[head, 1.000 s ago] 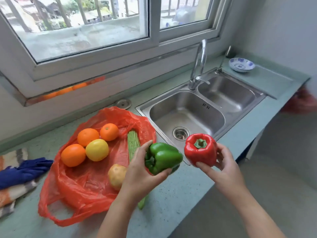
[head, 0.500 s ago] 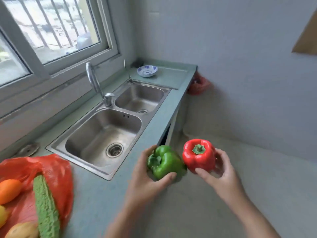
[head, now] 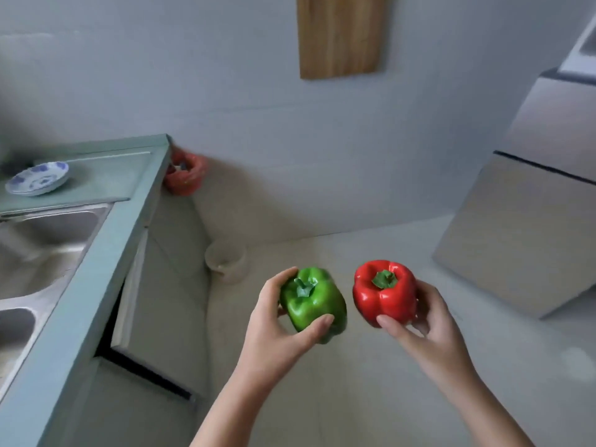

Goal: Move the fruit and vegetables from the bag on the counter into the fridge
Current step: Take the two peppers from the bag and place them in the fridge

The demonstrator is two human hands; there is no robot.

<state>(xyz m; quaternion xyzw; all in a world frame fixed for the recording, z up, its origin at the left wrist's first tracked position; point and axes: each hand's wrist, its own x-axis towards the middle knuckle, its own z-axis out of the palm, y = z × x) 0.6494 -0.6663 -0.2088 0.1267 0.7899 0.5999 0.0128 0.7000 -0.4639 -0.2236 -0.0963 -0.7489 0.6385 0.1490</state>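
My left hand (head: 277, 327) grips a green bell pepper (head: 311, 301), thumb and fingers curled round it, stem up. My right hand (head: 425, 327) holds a red bell pepper (head: 383, 293) the same way, a little higher and to the right. Both peppers are carried over the pale floor, away from the counter (head: 87, 295). The silver fridge (head: 522, 227) stands at the right edge with its doors closed. The bag of produce is out of view.
The green counter with its steel sink (head: 35, 253) runs along the left, a blue-patterned dish (head: 37, 180) on its far end. A red bag (head: 185, 172) hangs by the counter's corner. A pale pot (head: 225, 261) sits on the floor. A wooden board (head: 340, 35) hangs on the wall.
The view has swung right, from the orange bag and window past the sink toward the wall and fridge. Both hands still hold their peppers, now over the floor instead of the counter.
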